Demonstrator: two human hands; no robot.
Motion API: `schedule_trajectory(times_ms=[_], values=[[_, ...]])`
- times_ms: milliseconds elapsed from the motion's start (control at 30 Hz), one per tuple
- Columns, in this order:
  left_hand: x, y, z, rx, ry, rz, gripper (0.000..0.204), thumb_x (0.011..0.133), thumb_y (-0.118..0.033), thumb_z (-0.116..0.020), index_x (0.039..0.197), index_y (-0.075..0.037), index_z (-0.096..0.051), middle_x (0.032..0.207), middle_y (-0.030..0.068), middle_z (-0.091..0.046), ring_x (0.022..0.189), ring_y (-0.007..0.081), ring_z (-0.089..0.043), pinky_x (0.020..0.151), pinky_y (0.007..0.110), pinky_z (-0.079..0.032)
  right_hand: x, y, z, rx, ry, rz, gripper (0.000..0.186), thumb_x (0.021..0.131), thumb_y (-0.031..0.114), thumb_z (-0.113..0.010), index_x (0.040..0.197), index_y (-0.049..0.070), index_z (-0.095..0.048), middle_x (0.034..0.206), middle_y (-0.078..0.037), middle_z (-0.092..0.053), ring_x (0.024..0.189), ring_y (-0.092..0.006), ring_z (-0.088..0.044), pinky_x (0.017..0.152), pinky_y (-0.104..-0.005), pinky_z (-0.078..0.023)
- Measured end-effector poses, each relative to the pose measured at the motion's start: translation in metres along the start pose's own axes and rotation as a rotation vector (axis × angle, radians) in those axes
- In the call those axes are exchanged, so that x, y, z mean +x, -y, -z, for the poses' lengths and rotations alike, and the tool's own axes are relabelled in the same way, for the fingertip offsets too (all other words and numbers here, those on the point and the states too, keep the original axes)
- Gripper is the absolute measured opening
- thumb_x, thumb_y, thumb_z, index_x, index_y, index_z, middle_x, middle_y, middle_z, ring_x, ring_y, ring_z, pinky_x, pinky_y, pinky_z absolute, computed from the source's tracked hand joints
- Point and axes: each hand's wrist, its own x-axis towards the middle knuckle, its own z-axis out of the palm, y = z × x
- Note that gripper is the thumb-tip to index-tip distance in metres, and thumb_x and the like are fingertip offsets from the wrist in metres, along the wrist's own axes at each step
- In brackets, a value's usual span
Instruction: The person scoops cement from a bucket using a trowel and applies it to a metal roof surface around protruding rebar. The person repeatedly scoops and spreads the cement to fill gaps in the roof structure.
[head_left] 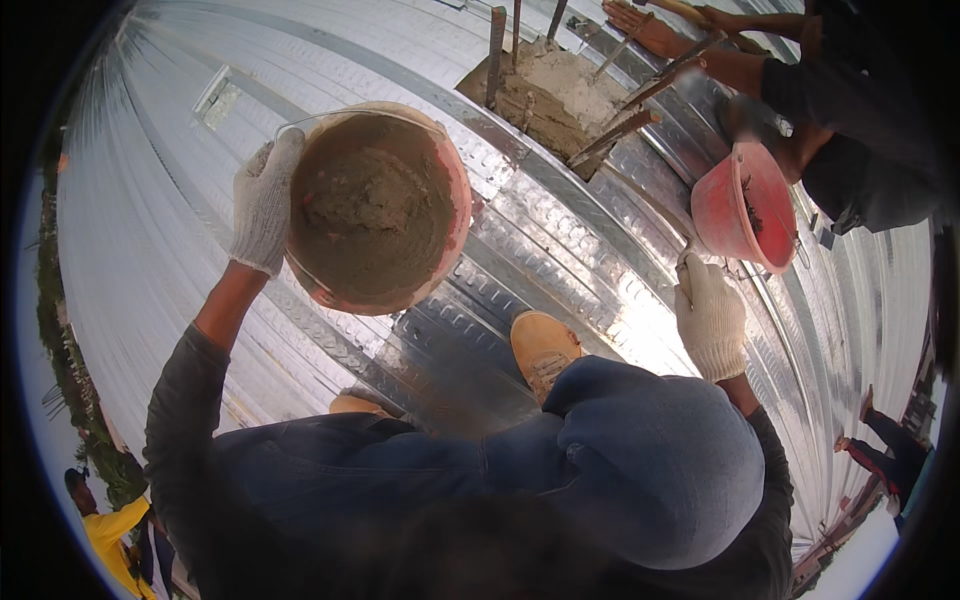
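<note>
My left hand [268, 200], in a pale knitted glove, grips the left rim of a round bucket [462, 190] at its wire handle. The bucket is tilted towards me, and grey wet mortar [370, 205] coats its inside and fills its bottom. My right hand [712, 315], gloved the same way, is closed with its fingers curled around one end of a long, thin tool [650, 205]. This tool points up and left towards a rough concrete stub [560, 95]; its kind is hard to make out. Just beyond my right hand, a red bucket [715, 205] lies tipped, with dark residue inside.
Several rusty steel bars [496, 60] stick up from the concrete stub, set in an opening in ribbed metal decking [560, 235]. A co-worker [850, 110] crouches at upper right, hands near a wooden handle. Other people [115, 540] are at the lower corners. My shoe [545, 350] stands on the decking.
</note>
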Motion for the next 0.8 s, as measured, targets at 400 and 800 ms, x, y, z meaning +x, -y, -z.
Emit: schedule_trajectory(times_ms=[400,800], values=[[-0.012,-0.015,-0.034,0.307,0.01,-0.161,0.065,0.11,-0.061,-0.068,0.102,0.002,-0.081,0.084,0.005,-0.072,0.081,0.0149,-0.064,0.079,0.037,-0.056,0.074,0.156,0.004,0.27,0.042,0.51,0.032,0.106,0.025,-0.078,0.13,0.007,-0.065,0.11,-0.021,-0.077,0.088,-0.0427,-0.08,0.073,-0.0532,-0.063],[-0.021,-0.016,-0.032,0.417,0.005,-0.227,0.071,0.11,-0.065,-0.057,0.102,0.002,-0.079,0.079,0.0141,-0.072,0.077,0.0263,-0.071,0.079,0.046,-0.057,0.074,0.194,0.035,0.051,-0.025,0.835,0.021,0.095,0.013,-0.08,0.11,-0.002,-0.081,0.091,-0.02,-0.082,0.082,-0.0352,-0.084,0.065,-0.0477,-0.065]])
